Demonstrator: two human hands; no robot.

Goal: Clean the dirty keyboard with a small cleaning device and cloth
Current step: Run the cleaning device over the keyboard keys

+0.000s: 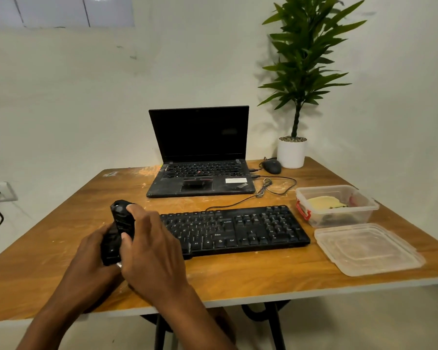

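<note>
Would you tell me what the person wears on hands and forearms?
The left hand and right hand are gloveless, the forearms bare: no sleeves, watch or bracelet show. A silvery glint under the left hand may be a ring.

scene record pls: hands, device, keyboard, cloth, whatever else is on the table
left hand: grips lower end of black handheld cleaning device
right hand: grips device's upper side
device: held over wooden table, at left end of black wired keyboard
keyboard: flat on table, in front of open black laptop
cloth: yellow cloth inside clear plastic container; clear lid off, beside it
other: black mouse, green plant in a white pot
</note>
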